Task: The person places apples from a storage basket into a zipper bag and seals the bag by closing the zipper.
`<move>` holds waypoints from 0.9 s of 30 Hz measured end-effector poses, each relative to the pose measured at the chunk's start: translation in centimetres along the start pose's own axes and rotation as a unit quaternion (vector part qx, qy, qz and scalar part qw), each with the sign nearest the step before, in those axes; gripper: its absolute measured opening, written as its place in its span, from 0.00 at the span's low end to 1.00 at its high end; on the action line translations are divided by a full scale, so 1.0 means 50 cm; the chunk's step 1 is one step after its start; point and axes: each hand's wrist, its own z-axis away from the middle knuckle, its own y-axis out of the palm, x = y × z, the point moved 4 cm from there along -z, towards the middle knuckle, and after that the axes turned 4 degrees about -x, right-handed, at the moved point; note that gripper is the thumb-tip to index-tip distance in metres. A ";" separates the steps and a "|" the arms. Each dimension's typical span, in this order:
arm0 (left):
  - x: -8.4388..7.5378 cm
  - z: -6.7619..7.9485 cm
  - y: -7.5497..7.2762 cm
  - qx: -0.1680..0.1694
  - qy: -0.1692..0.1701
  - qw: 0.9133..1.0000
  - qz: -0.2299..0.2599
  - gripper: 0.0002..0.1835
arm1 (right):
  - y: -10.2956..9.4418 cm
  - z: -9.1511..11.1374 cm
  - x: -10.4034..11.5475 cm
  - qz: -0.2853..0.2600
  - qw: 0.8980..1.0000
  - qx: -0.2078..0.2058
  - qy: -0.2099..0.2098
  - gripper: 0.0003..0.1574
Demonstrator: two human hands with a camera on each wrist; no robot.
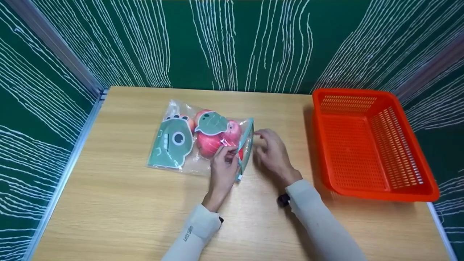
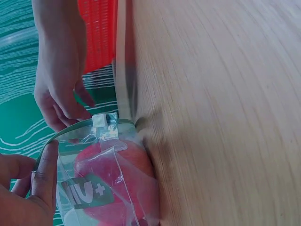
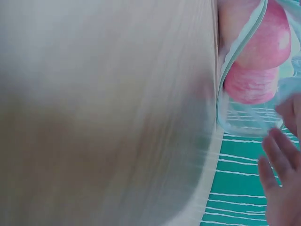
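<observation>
A clear zip bag [image 1: 195, 165] printed with green cartoon monsters lies on the table, its mouth facing right. Several red apples [image 1: 208, 144] are inside, also visible as an apple [image 3: 263, 37] in the right wrist view. My left hand [image 1: 223, 168] pinches the near side of the bag's green-edged mouth. The rim gapes in the right wrist view. A white zip slider [image 2: 99, 120] sits at the rim's near end. Just right of the mouth is my right hand [image 1: 273, 152], fingers loosely bent and holding nothing; whether a fingertip touches the rim is unclear.
An orange-red plastic basket [image 1: 328, 163] with slotted walls stands on the right of the wooden table [image 1: 119, 210], with nothing visible inside. Green panels [image 1: 246, 47] with white wavy lines rise behind the table and on both sides.
</observation>
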 end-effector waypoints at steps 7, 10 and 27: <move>0.000 -0.001 -0.001 0.004 -0.004 1.000 -0.002 0.11 | -0.011 -0.029 -0.016 0.080 0.994 -0.056 0.040 0.29; -0.001 -0.002 -0.002 0.003 0.000 1.000 -0.005 0.11 | -0.007 -0.046 -0.022 0.096 0.993 -0.053 0.036 0.29; 0.000 0.001 -0.001 0.014 -0.010 1.000 -0.009 0.12 | 0.017 -0.107 -0.027 0.132 0.990 -0.026 -0.052 0.30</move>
